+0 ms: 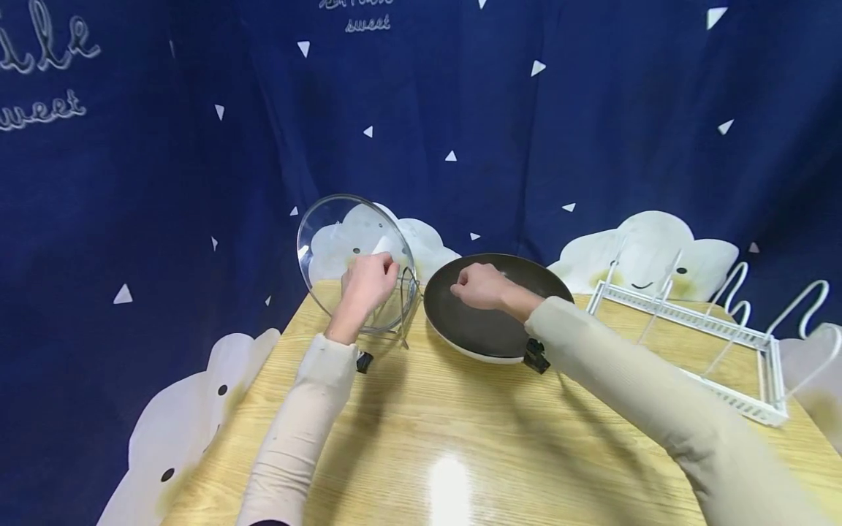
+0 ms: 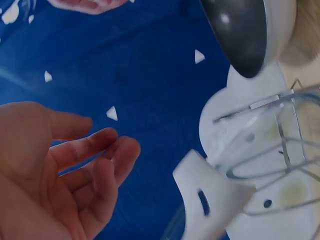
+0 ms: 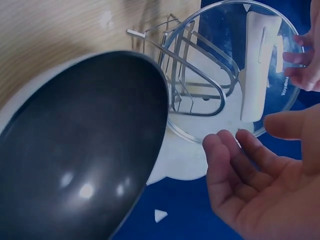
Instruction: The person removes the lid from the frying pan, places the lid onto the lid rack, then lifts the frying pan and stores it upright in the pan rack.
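A glass lid (image 1: 322,241) with a white handle (image 2: 212,195) stands upright in a metal wire rack (image 3: 187,75). Near the handle, my left hand (image 1: 370,281) hangs with loosely bent fingers and nothing in them; the left wrist view shows a gap between hand (image 2: 75,165) and handle. A dark frying pan (image 1: 480,321) with a pale outside lies right of the rack. My right hand (image 1: 483,286) is above the pan in the head view, its fingers relaxed and holding nothing; in the right wrist view the hand (image 3: 265,175) is beside the pan (image 3: 90,145).
A white rack (image 1: 730,332) with upright hooks stands at the right of the wooden table (image 1: 408,438). Small black pieces (image 1: 536,356) show near the pan's rim and below the left wrist (image 1: 364,361). Behind the table hangs a blue curtain (image 1: 421,95) with clouds and triangles.
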Motion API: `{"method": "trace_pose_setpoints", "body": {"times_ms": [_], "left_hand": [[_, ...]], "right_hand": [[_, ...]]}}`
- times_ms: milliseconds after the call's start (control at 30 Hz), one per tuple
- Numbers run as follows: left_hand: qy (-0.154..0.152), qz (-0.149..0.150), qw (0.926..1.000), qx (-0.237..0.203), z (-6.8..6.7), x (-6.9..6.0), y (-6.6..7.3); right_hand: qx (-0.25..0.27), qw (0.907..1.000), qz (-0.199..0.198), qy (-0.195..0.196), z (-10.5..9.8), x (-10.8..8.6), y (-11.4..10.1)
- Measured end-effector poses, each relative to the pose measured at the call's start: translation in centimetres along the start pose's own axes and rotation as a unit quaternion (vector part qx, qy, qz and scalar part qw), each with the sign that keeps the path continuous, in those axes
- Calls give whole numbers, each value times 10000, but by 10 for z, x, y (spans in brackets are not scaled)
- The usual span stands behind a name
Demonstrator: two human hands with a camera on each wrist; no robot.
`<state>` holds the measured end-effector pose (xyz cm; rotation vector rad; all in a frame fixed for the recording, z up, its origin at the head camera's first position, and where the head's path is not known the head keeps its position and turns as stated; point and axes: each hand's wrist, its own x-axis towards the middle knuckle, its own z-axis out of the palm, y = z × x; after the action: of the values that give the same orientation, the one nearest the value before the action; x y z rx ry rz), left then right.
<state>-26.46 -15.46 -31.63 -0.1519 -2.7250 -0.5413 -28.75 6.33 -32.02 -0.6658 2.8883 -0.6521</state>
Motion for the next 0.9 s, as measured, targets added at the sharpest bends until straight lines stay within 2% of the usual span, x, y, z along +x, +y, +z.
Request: {"method": "trace_pose_setpoints", "body": {"times_ms": [167,333,600,900], "left_hand": [[-325,389,9987,78,11,-6,20],[-732,718,9947,113,23,-18,39],[-1314,1167,9842,200,52,-40,64],[-2015,1430,9688,-204,90,-66,90]], "right_hand": [[-283,9993,-241,-13,-16,-25,11],[-438,9983,-363,-117,-29,-51,29],[2,9979,-288,-572,-45,-91,62],[117,9972,-245,-692,-42,-128,99]]}}
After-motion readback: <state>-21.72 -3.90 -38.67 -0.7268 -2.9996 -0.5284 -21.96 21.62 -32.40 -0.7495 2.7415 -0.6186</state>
